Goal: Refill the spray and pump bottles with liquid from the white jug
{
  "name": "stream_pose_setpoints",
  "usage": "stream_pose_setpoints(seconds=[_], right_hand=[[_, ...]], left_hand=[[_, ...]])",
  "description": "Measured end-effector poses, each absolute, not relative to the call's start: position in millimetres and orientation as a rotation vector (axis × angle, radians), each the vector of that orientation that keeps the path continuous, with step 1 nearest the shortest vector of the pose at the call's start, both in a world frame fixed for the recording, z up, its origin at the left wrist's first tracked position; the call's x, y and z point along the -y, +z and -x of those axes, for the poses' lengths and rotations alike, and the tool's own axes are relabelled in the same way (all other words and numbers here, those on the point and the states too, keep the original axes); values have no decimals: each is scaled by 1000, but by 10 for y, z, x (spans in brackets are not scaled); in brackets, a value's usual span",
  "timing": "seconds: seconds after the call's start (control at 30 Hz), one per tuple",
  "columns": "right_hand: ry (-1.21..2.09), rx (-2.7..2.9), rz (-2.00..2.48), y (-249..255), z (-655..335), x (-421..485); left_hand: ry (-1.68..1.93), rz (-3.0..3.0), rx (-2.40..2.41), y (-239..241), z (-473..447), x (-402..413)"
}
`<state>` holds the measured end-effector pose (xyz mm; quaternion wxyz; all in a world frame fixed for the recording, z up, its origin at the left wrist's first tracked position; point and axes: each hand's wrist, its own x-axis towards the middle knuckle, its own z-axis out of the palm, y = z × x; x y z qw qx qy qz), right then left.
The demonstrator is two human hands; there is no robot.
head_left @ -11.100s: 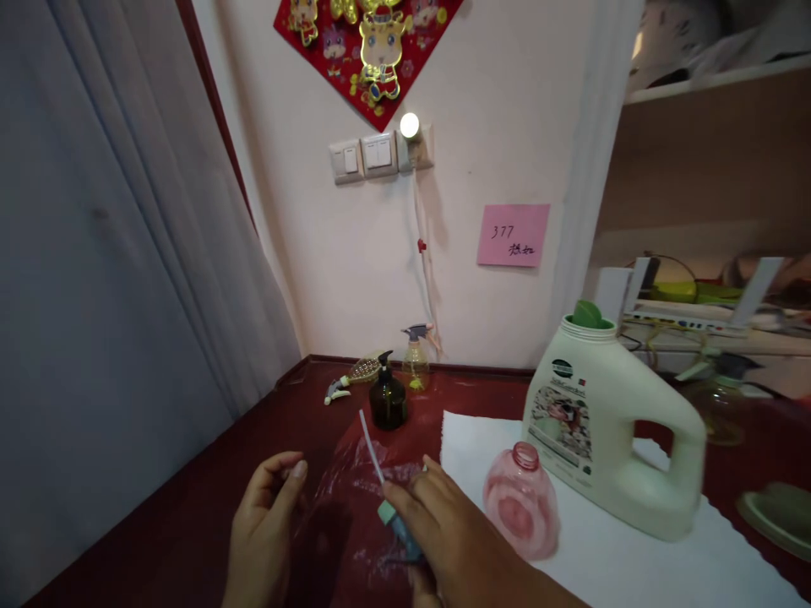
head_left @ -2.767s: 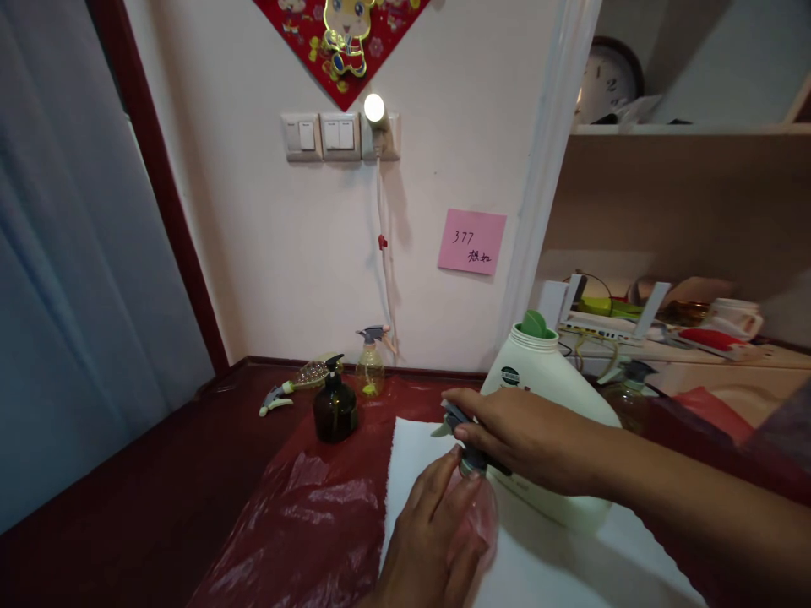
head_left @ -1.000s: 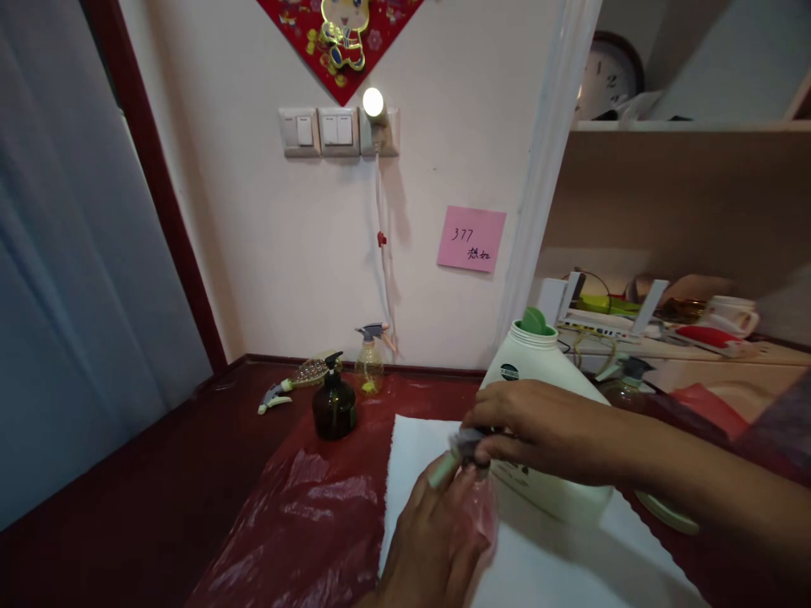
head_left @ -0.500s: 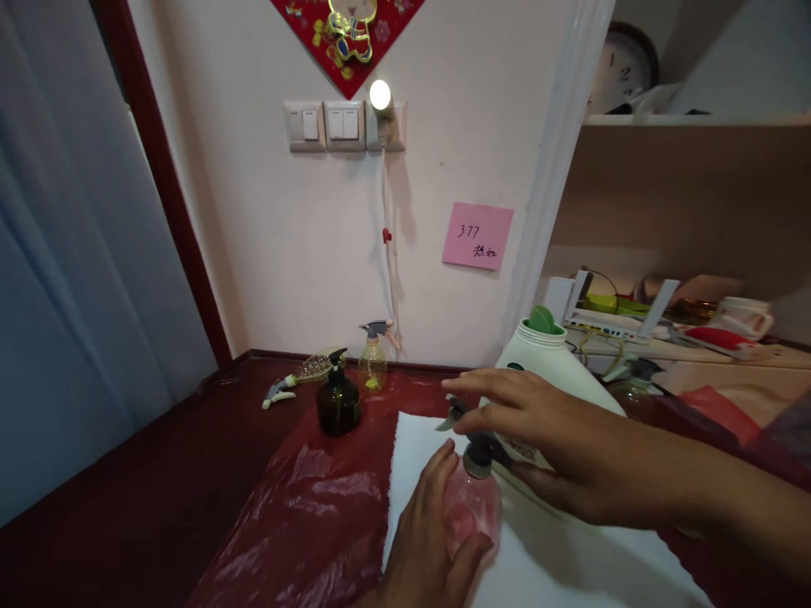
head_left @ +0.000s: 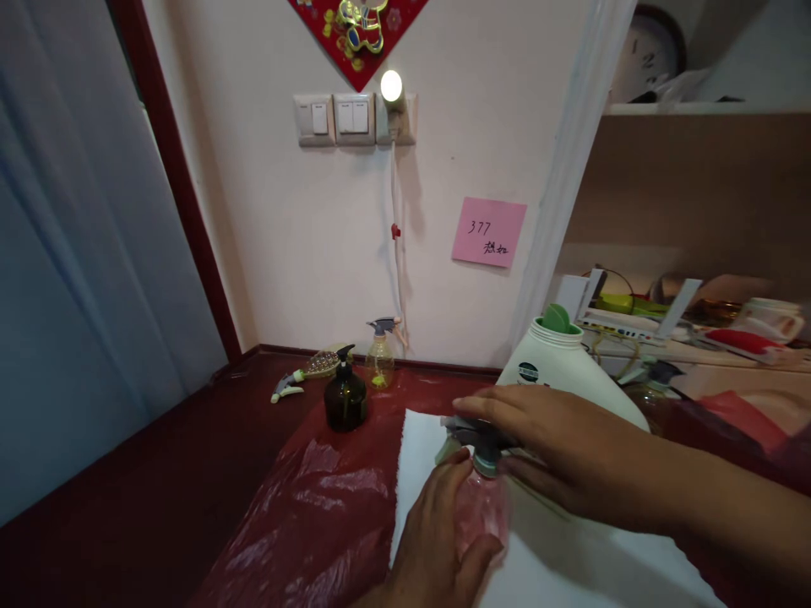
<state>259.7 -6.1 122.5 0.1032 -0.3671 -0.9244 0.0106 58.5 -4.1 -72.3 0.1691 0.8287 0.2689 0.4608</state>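
Note:
A pink see-through spray bottle stands on the white cloth in front of me. My left hand is wrapped around its body, thumb on the near side. Over the bottle's dark grey trigger head lies my right hand, fingers across the top and thumb by the collar, gripping it. The head's nozzle points left, and part of it is hidden under the fingers. Right behind my right hand stands a large pale green jug with a green scoop or cup in its mouth.
To the left stand a dark pump bottle and a yellowish spray bottle, with another sprayer lying down. White cloth and red plastic sheet cover the table. Another spray bottle is at the right.
The trigger head has turned from a tilted pose to nearly level, nozzle leftward. My right fingers have come down closer around it. My left hand keeps its hold; the whole view has shifted slightly.

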Motion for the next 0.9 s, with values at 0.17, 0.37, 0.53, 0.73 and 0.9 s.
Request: stream_pose_setpoints(seconds=[0.17,0.37,0.53,0.73,0.9], right_hand=[[273,2558,1371,1128,-2529,52],[563,2362,1495,1101,-2491,91],[248,2476,1301,1238,-2609,53],[-242,2917,827,1257,-2598,-60],[-175,3015,873,1218,-2471,-137]], left_hand=[[1360,-2321,-783,-750,-587,55],[1307,-2503,-688,-730,-586,4],[1322,-2497,-683,-698,-588,-6],[1317,-2532,-729,-753,-588,-23],[1342,-2518,-708,-790,-584,-62]])
